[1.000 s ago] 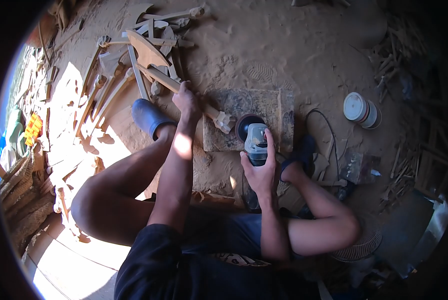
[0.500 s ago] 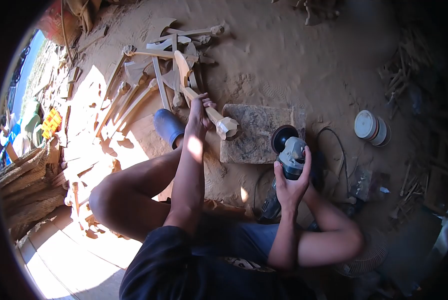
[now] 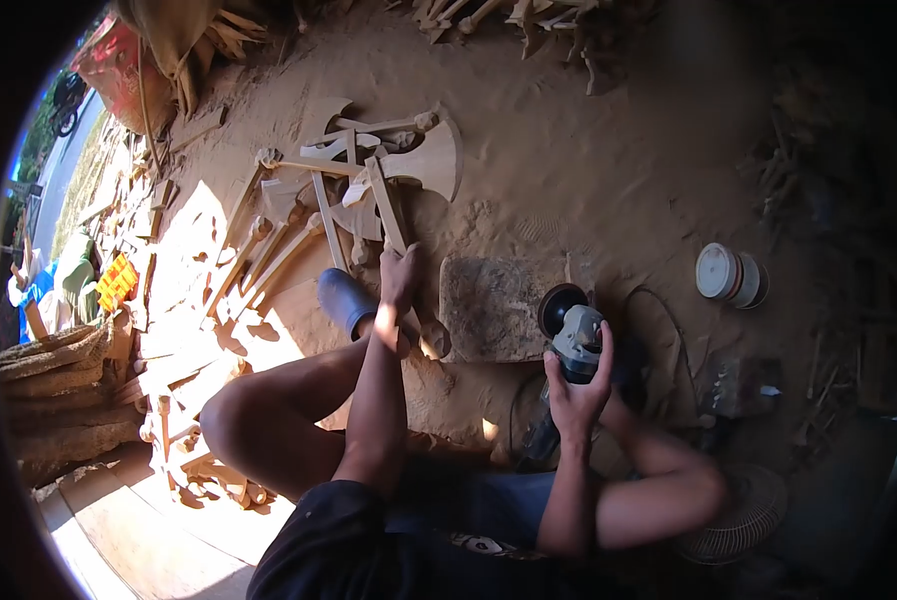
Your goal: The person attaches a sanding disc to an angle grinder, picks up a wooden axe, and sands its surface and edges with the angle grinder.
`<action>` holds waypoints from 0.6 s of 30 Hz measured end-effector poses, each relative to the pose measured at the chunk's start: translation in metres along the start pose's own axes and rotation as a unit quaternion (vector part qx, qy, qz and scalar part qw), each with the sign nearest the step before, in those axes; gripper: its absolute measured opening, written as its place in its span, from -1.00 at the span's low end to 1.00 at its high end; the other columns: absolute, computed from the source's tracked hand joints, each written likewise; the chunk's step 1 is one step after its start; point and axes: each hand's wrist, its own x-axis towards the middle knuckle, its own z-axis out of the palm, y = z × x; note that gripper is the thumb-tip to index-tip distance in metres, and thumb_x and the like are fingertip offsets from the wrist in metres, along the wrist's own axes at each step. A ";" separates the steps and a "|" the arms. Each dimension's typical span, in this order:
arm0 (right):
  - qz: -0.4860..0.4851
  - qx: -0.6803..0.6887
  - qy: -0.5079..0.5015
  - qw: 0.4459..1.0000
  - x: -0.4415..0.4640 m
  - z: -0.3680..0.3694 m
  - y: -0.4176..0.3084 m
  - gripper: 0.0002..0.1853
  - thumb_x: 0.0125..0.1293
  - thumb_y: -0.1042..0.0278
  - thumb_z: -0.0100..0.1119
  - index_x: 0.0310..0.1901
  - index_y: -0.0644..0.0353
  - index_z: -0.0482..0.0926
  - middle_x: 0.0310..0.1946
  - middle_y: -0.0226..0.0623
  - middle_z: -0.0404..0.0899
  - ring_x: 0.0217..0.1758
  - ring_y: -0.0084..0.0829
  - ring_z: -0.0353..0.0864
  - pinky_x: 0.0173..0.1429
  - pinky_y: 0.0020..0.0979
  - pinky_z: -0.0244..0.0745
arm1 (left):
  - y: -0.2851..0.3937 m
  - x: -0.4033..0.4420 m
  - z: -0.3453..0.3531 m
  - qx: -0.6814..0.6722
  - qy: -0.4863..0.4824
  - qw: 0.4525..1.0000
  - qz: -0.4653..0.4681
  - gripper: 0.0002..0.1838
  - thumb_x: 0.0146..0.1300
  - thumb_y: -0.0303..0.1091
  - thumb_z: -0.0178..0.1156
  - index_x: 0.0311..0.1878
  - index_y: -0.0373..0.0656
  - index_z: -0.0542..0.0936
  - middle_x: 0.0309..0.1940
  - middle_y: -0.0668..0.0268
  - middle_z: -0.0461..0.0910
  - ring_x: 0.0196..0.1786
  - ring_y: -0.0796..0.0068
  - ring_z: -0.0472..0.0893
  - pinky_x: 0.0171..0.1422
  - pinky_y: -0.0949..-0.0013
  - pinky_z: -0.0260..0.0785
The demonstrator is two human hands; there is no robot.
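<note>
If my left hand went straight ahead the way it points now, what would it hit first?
Past the wooden axe that your left hand grips, probably the pile of carved wood on the dirt floor, though depth is unclear, so the hand might pass above it.

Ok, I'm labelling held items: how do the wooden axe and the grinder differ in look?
The wooden axe is pale, the grinder grey and dark. The axe is long with a broad, flared head; the grinder is shorter, with a round disc. Both are held, the axe in the left hand, the grinder in the right hand.
</note>
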 end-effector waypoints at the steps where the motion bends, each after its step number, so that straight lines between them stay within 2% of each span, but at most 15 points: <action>1: 0.009 0.006 0.003 1.000 0.002 -0.003 -0.007 -0.09 0.26 0.39 0.56 0.60 0.26 0.30 0.46 0.04 0.49 0.47 -0.20 0.53 0.52 -0.18 0.46 | 0.000 -0.001 0.000 0.040 -0.037 0.998 0.030 -0.73 0.43 -0.23 0.29 -0.23 -0.28 0.64 -0.50 0.37 0.60 -0.49 0.51 0.56 -0.42 0.31 0.42; 3: 0.029 0.017 0.012 0.999 0.004 -0.015 -0.022 -0.09 0.26 0.39 0.56 0.61 0.26 0.29 0.49 0.04 0.46 0.50 -0.20 0.51 0.55 -0.17 0.44 | 0.002 -0.002 0.002 0.119 -0.112 0.982 0.091 -0.72 0.41 -0.24 0.30 -0.22 -0.34 0.64 -0.50 0.30 0.62 -0.51 0.50 0.57 -0.41 0.26 0.43; 6: -0.019 -0.015 0.028 0.999 0.006 -0.031 -0.030 -0.08 0.27 0.42 0.54 0.62 0.25 0.27 0.49 0.01 0.44 0.49 -0.20 0.51 0.55 -0.18 0.43 | 0.001 -0.007 0.016 0.285 -0.206 0.926 0.137 -0.66 0.39 -0.21 0.34 -0.21 -0.38 0.62 -0.52 0.19 0.61 -0.50 0.44 0.58 -0.36 0.19 0.46; 7: -0.026 -0.011 0.036 0.999 0.006 -0.035 -0.029 -0.08 0.27 0.43 0.54 0.62 0.25 0.26 0.48 0.00 0.45 0.47 -0.20 0.51 0.54 -0.18 0.43 | 0.007 -0.016 0.022 0.295 -0.268 0.917 0.036 -0.61 0.37 -0.13 0.36 -0.18 -0.37 0.65 -0.47 0.05 0.64 -0.41 0.35 0.64 -0.26 0.13 0.50; 10: -0.033 0.006 0.059 0.998 0.008 -0.047 -0.029 -0.08 0.27 0.44 0.53 0.63 0.25 0.25 0.44 -0.01 0.45 0.44 -0.22 0.51 0.54 -0.18 0.43 | 0.011 -0.047 0.047 0.330 -0.351 0.874 0.067 -0.59 0.39 -0.06 0.35 -0.15 -0.32 0.68 -0.37 -0.03 0.72 -0.31 0.16 0.73 -0.17 0.06 0.54; 13: -0.011 0.024 0.080 0.996 0.007 -0.061 -0.034 -0.08 0.27 0.42 0.53 0.62 0.27 0.25 0.43 0.01 0.45 0.44 -0.21 0.50 0.54 -0.17 0.41 | -0.040 -0.040 0.079 0.405 -0.449 0.761 0.235 -0.62 0.41 -0.04 0.38 -0.02 -0.20 0.70 -0.27 0.08 0.72 -0.20 0.07 0.70 -0.01 0.02 0.55; 16: -0.011 0.022 0.098 0.995 0.011 -0.073 -0.035 -0.08 0.27 0.39 0.55 0.60 0.30 0.26 0.46 0.05 0.44 0.48 -0.18 0.49 0.55 -0.16 0.40 | -0.039 -0.061 0.082 0.521 -0.261 0.723 0.370 -0.67 0.46 0.00 0.32 -0.05 -0.09 0.75 -0.14 0.12 0.76 0.03 -0.03 0.68 0.17 -0.06 0.50; 17: -0.022 0.019 0.099 0.995 0.014 -0.076 -0.037 -0.08 0.27 0.39 0.55 0.60 0.31 0.27 0.45 0.05 0.44 0.47 -0.18 0.50 0.54 -0.16 0.41 | -0.023 -0.065 0.072 0.489 -0.220 0.764 0.358 -0.60 0.50 0.15 0.22 -0.02 0.01 0.74 0.05 0.14 0.75 0.30 0.03 0.59 0.37 -0.39 0.30; 18: -0.031 0.017 0.100 0.994 0.016 -0.077 -0.038 -0.08 0.27 0.38 0.56 0.60 0.31 0.27 0.45 0.05 0.44 0.46 -0.18 0.50 0.54 -0.16 0.42 | -0.003 -0.066 0.061 0.494 -0.182 0.802 0.282 -0.59 0.52 0.15 0.19 0.02 0.01 0.73 0.10 0.14 0.73 0.31 0.01 0.59 0.37 -0.38 0.33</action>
